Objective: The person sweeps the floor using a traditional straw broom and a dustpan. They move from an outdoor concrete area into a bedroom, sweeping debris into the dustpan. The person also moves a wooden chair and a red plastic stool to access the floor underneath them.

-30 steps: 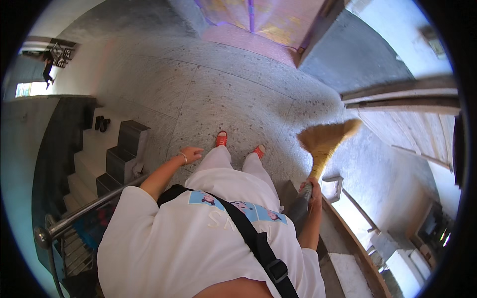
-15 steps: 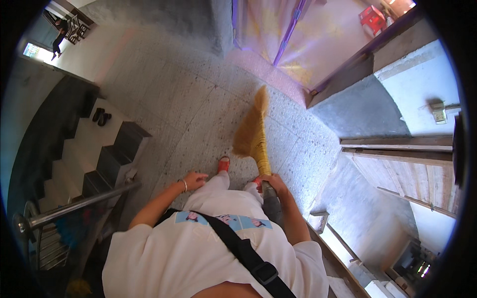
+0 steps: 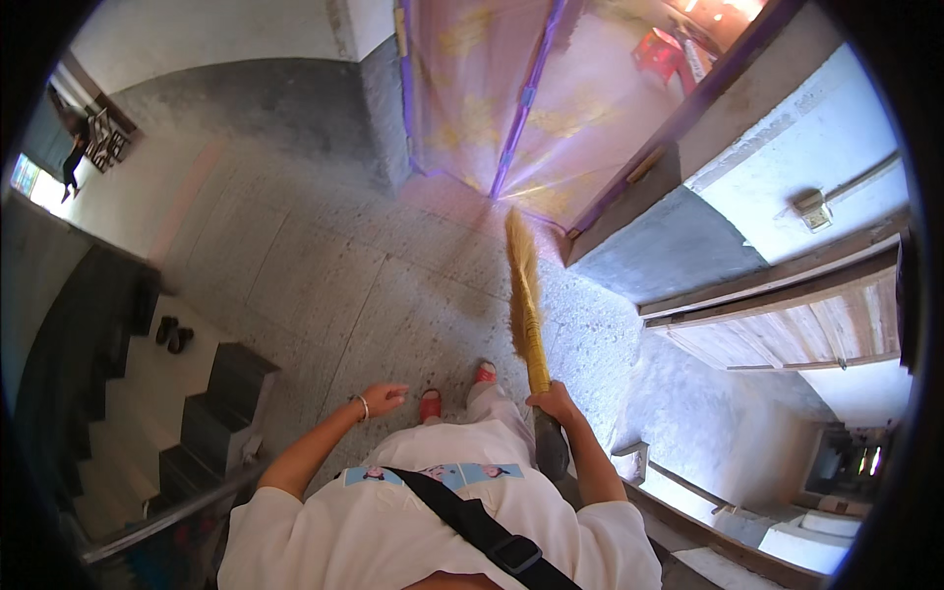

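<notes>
Head view | right hand [image 3: 556, 400]: fingers clamped around broom [image 3: 532, 329] | broom position: ahead of the person's right side, bristles pointing toward plastic curtain [image 3: 457, 93] | left hand [image 3: 383, 398]: at person's left, finger spacing cannot be told

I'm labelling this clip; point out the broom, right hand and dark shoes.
Broom [image 3: 532, 334], head view: yellow bound neck.
Right hand [image 3: 558, 401], head view: back of the hand.
Dark shoes [image 3: 179, 340], head view: the rightmost shoe.

speckled gray floor [image 3: 305, 315], dark-edged stairs [image 3: 138, 413] at left, purple-trimmed sheer curtain [image 3: 472, 108], wooden door [image 3: 787, 324] at right
</notes>
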A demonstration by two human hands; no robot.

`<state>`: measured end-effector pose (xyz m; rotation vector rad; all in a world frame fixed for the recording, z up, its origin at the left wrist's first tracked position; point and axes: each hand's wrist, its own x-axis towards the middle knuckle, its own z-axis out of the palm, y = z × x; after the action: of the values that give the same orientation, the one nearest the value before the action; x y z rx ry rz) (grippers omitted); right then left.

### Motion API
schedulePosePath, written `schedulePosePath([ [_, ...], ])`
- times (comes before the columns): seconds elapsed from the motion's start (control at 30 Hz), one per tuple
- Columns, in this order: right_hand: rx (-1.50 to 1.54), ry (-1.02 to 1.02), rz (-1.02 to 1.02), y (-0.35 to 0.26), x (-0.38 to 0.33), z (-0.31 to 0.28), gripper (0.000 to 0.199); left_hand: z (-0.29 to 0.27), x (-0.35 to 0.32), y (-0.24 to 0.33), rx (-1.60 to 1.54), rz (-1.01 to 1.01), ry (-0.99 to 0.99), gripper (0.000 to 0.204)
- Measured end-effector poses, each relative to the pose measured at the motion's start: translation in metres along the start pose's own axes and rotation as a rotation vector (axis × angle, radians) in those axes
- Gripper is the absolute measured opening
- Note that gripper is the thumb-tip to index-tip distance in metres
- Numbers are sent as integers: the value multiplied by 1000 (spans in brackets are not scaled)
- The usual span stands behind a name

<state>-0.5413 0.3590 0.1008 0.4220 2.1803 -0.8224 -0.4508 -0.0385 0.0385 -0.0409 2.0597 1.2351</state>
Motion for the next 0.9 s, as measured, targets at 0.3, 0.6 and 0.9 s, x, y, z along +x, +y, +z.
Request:
schedulePosePath([
  [0.3, -61, 94, -2, 39, 55, -78, 47, -109, 215, 194, 9, 327, 96, 46],
  [0.6, -72, -96, 100, -10, 78, -171, 62, -187, 371, 362, -142, 517, 264, 64],
  [0.9, -117, -101, 157, -66, 96, -227, 68, -282, 508, 505, -70, 741, 498, 83],
])
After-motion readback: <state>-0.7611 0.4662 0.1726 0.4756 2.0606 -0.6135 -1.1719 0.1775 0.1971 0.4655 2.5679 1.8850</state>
